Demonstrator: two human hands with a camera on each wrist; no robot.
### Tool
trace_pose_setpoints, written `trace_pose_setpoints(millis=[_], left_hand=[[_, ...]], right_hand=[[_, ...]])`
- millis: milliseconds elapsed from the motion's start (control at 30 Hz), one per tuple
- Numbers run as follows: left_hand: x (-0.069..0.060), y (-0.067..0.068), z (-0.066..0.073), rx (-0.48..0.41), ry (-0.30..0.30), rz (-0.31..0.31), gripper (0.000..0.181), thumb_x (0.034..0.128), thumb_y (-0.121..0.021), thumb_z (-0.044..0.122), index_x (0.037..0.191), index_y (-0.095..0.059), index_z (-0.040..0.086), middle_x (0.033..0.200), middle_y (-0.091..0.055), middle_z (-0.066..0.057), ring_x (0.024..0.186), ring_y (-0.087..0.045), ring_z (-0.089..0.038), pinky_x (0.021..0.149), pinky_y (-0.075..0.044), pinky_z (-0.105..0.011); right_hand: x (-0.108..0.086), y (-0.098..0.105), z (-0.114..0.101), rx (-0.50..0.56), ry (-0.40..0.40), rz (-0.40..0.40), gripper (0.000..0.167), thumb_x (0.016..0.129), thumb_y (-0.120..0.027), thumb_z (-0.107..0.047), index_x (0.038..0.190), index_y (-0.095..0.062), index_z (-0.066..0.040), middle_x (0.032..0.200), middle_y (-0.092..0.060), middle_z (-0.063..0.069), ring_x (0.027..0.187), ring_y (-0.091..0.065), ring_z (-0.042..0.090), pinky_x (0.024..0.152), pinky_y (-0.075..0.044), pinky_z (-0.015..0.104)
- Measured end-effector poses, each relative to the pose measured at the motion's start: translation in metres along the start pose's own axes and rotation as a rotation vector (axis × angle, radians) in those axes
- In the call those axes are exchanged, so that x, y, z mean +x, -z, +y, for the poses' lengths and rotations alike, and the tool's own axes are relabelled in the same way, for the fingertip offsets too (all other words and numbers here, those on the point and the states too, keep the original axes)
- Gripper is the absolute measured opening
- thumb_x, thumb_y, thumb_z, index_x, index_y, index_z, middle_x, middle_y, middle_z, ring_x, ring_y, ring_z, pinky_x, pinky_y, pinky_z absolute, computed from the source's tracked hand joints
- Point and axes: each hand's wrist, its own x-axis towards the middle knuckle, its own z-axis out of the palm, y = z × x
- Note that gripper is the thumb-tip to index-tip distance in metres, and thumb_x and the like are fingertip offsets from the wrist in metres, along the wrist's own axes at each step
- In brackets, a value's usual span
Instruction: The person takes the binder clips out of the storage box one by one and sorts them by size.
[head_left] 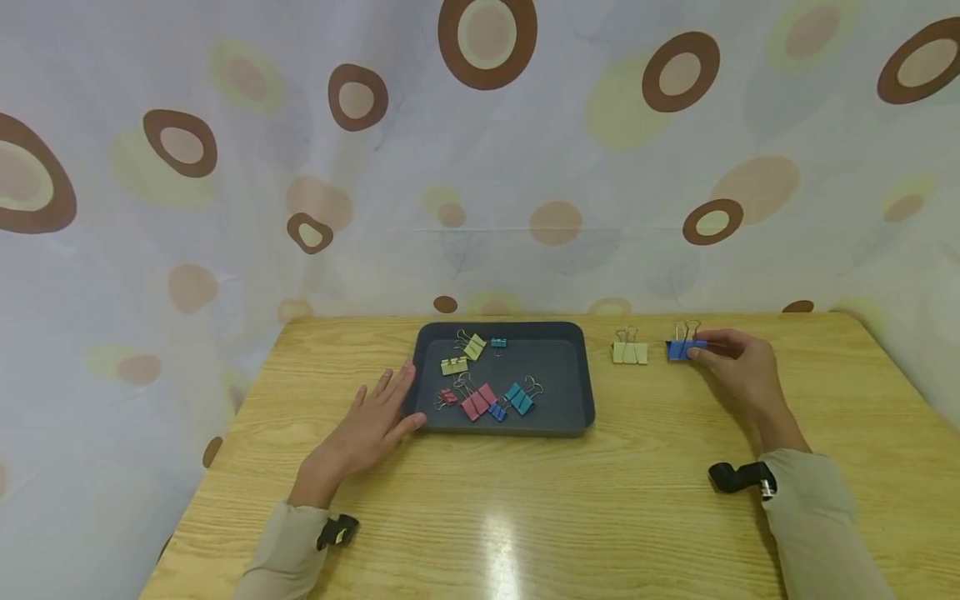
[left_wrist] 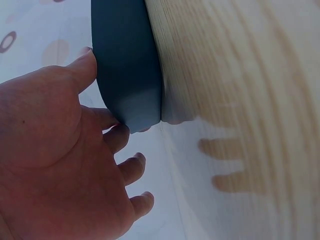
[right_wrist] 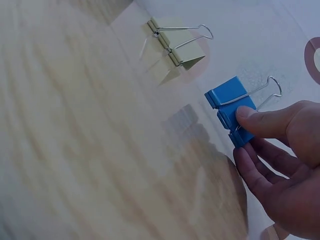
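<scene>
My right hand [head_left: 738,371] pinches a large blue binder clip [head_left: 681,349] between thumb and fingers, right of the tray; the right wrist view shows the thumb on the face of the blue clip [right_wrist: 232,107]. Just left of it a large pale yellow clip [head_left: 630,352] stands on the table. My left hand [head_left: 367,429], fingers spread and fairly straight, touches the left side of the dark grey tray [head_left: 558,421]; in the left wrist view the thumb and a finger meet the tray's wall [left_wrist: 127,60].
Inside the tray lie several clips: two yellow [head_left: 473,346], a large pink [head_left: 478,402], a small red [head_left: 447,397], a teal [head_left: 519,398], a small teal [head_left: 498,342] and a small blue [head_left: 497,412]. A patterned cloth [head_left: 420,250] hangs behind the wooden table [head_left: 570,517].
</scene>
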Motion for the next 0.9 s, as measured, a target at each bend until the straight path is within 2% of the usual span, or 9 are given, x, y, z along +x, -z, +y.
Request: trace_pose_setpoints(millis=[100, 333, 467, 633, 767, 900], left_hand=[[0.0, 0.0, 0.0, -0.005, 0.001, -0.002, 0.076, 0.1094, -0.046, 0.044, 0.165, -0.012, 0.005, 0.171, -0.011, -0.011, 0.156, -0.009, -0.041, 0.12, -0.006, -0.068], [0.0, -0.001, -0.001, -0.005, 0.002, -0.003, 0.076, 0.1096, -0.045, 0.045, 0.165, -0.011, 0.006, 0.171, -0.01, -0.01, 0.156, -0.008, -0.04, 0.12, -0.006, -0.067], [-0.001, 0.0, 0.0, -0.006, -0.001, 0.004, 0.076, 0.1096, -0.045, 0.044, 0.165, -0.011, 0.005, 0.171, -0.011, -0.012, 0.156, -0.009, -0.041, 0.119, -0.006, -0.068], [-0.001, 0.0, 0.0, -0.008, 0.001, 0.002, 0.076, 0.1095, -0.046, 0.044, 0.165, -0.011, 0.005, 0.171, -0.011, -0.012, 0.156, -0.009, -0.041, 0.119, -0.006, -0.069], [-0.001, 0.0, -0.001, 0.001, 0.003, -0.001, 0.076, 0.1096, -0.046, 0.044, 0.165, -0.011, 0.005, 0.171, -0.01, -0.012, 0.156, -0.009, -0.041, 0.119, -0.007, -0.068], [-0.001, 0.0, 0.0, 0.0, 0.001, 0.003, 0.076, 0.1096, -0.045, 0.044, 0.165, -0.011, 0.005, 0.171, -0.011, -0.012, 0.155, -0.01, -0.042, 0.119, -0.007, -0.069]], right_hand=[[0.0, -0.001, 0.003, -0.019, 0.005, 0.005, 0.042, 0.099, -0.072, -0.028, 0.127, -0.069, 0.004, 0.108, -0.066, -0.003, 0.087, -0.056, -0.011, 0.073, -0.047, 0.008], [0.002, -0.004, 0.004, -0.078, -0.01, -0.024, 0.043, 0.101, -0.069, -0.026, 0.13, -0.067, 0.005, 0.121, -0.066, 0.025, 0.086, -0.052, -0.013, 0.076, -0.044, 0.008], [0.002, -0.004, 0.002, -0.078, -0.033, -0.044, 0.043, 0.101, -0.068, -0.025, 0.133, -0.064, 0.005, 0.126, -0.064, 0.028, 0.089, -0.05, -0.01, 0.077, -0.043, 0.008], [0.0, -0.003, -0.003, -0.053, -0.047, -0.052, 0.044, 0.103, -0.066, -0.023, 0.136, -0.061, 0.005, 0.128, -0.062, 0.027, 0.092, -0.052, -0.008, 0.078, -0.043, 0.007], [-0.001, 0.0, -0.008, -0.023, -0.063, -0.015, 0.044, 0.103, -0.064, -0.024, 0.136, -0.061, 0.005, 0.123, -0.063, 0.022, 0.09, -0.054, -0.007, 0.075, -0.045, 0.007], [-0.001, 0.005, -0.014, 0.024, -0.033, 0.036, 0.043, 0.101, -0.067, -0.025, 0.132, -0.063, 0.006, 0.11, -0.067, 0.006, 0.09, -0.057, -0.003, 0.074, -0.047, 0.008]])
